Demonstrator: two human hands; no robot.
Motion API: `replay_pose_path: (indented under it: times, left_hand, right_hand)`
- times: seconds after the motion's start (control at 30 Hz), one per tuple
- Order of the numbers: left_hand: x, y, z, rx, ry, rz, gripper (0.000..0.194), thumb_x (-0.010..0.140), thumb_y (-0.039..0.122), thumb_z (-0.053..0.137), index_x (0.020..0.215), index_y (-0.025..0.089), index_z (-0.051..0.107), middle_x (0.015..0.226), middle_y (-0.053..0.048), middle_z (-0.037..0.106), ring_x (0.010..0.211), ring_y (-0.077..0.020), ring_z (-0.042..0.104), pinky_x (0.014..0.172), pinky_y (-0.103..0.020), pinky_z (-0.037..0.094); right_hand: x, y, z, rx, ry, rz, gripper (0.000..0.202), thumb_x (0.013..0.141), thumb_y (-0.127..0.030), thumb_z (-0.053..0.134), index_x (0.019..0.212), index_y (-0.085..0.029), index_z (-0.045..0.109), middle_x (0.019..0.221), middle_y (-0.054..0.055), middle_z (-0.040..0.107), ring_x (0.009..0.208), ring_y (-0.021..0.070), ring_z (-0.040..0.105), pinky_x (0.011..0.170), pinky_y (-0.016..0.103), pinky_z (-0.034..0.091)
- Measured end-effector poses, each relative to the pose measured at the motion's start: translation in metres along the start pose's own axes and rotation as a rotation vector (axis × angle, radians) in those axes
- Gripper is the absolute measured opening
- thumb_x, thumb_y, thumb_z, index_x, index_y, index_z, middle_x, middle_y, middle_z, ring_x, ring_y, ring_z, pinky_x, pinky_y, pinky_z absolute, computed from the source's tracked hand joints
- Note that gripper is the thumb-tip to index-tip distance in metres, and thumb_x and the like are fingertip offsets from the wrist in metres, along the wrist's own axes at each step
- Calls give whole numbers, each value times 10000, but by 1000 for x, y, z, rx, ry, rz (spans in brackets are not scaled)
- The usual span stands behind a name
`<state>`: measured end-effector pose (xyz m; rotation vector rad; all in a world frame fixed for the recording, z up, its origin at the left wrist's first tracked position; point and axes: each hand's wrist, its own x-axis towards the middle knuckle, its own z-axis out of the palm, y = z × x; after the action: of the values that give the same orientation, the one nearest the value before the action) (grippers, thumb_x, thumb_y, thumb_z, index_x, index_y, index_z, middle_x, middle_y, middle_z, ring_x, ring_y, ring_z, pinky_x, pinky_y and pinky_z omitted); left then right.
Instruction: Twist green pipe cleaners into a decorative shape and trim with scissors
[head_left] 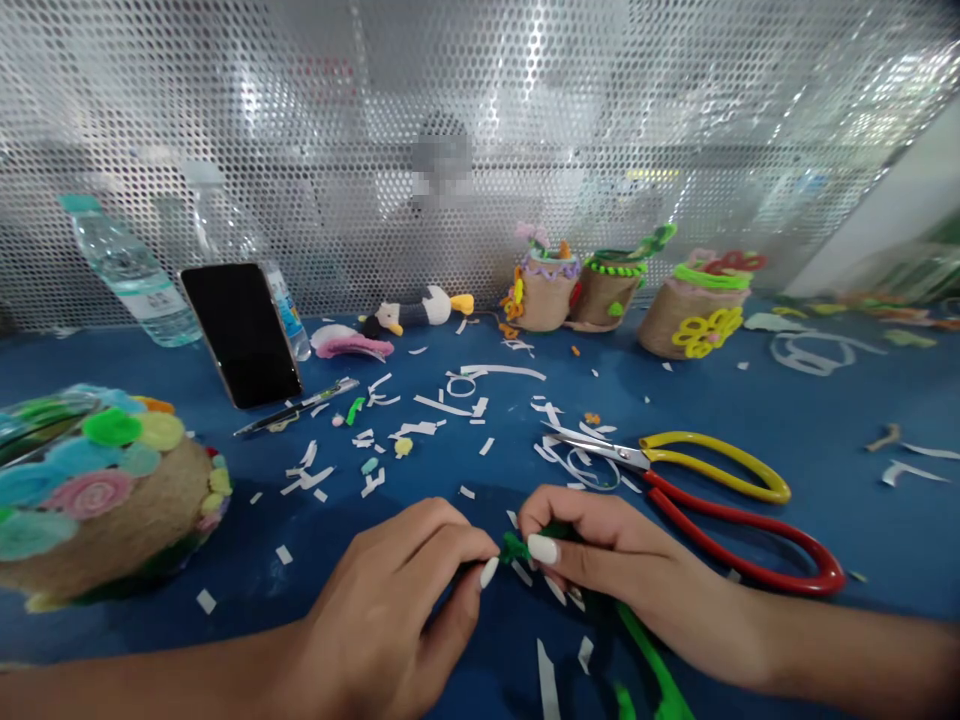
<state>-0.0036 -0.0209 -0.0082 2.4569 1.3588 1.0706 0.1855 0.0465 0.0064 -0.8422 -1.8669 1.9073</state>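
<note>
A small twisted piece of green fuzzy stem (514,548) lies between my two hands. My left hand (409,590) pinches its left end between thumb and forefinger. At its right end, my right hand (607,560) holds it between thumb and forefinger, with the other fingers curled beneath. A longer green strip (651,660) trails from under my right hand toward the bottom edge. Scissors (637,458) with one yellow and one red handle lie open just beyond my right hand.
White paper scraps (307,478) litter the blue table (247,640). A decorated twine pot (180,500) sits at left, near a phone (244,335) and a bottle (139,285). Three twine jars, one with a yellow flower (694,315), stand along the perforated metal panel (322,150).
</note>
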Motion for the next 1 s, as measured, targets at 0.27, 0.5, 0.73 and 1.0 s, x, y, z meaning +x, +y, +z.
replay_pose_path:
  times: [0.27, 0.5, 0.73, 1.0]
  left_hand:
    - [-4, -3, 3, -11, -52, 22, 184, 840, 91, 431, 963, 198, 517, 807, -10, 560, 691, -125, 547, 612, -233, 444]
    - [-3, -4, 3, 65, -37, 94, 181, 834, 94, 440, 956, 187, 536, 791, -23, 583, 668, -144, 539, 581, -255, 448]
    - [-3, -1, 5, 224, 45, 238, 151, 840, 89, 432, 894, 151, 559, 699, -29, 597, 587, -151, 536, 510, -263, 449]
    - [-3, 1, 4, 221, 43, 244, 154, 831, 71, 435, 892, 140, 559, 690, -36, 595, 569, -158, 530, 475, -282, 449]
  right_hand:
    - [0, 1, 0, -62, -72, -21, 141, 877, -259, 466, 786, -152, 463, 666, -39, 431, 609, 81, 371, 576, 201, 311]
    - [-8, 5, 3, -488, 180, -298, 93, 842, -203, 472, 924, -179, 506, 821, 11, 540, 726, 125, 492, 640, 236, 409]
    - [-9, 8, 5, -614, 131, -448, 113, 842, -95, 424, 806, -172, 499, 766, 2, 527, 692, 100, 493, 626, 211, 421]
    - [-8, 8, 5, -606, 179, -446, 155, 753, -54, 439, 805, -171, 525, 742, -6, 546, 651, 96, 521, 596, 200, 436]
